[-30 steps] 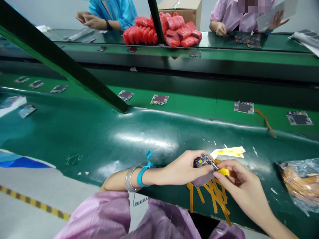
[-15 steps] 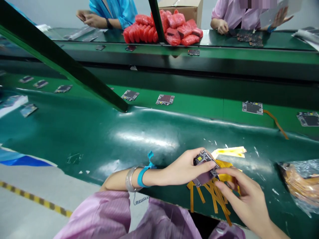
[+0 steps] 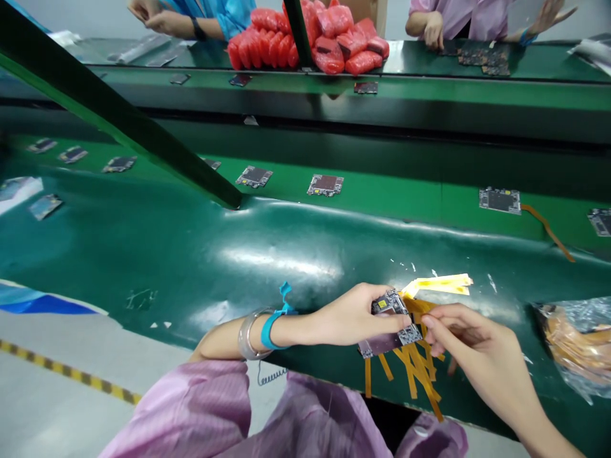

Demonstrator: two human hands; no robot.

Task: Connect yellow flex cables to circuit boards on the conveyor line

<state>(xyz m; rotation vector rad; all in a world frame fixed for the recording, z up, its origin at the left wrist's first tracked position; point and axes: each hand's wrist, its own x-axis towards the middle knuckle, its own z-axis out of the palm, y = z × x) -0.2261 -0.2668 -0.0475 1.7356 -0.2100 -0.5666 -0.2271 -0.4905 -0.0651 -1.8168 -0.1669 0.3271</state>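
My left hand (image 3: 356, 318) grips a small circuit board (image 3: 382, 343), its thumb lying across the board's face. The board is tilted, with a dark flat area, a yellow square and silver parts near its upper end. To the right, my right hand (image 3: 482, 346) has thumb and forefinger pinched together close to the board's right edge. Whatever sits in that pinch is too small or hidden to make out. Orange flex cables (image 3: 414, 375) lie fanned out on the green mat (image 3: 296, 267) below and behind the board, partly covered by it.
Along the green conveyor (image 3: 405, 184) lie several circuit boards (image 3: 325, 184), one with an orange flex cable (image 3: 548, 232). A clear bag of flex cables (image 3: 577, 346) is at right. A green post (image 3: 157, 140) slants across the left. Beyond are red wrapped bundles (image 3: 329, 38) and two people's hands.
My right hand has drawn back slightly to the right from the board. The board in my left hand has turned a little, showing more of its face. Boards on the near conveyor have shifted right.
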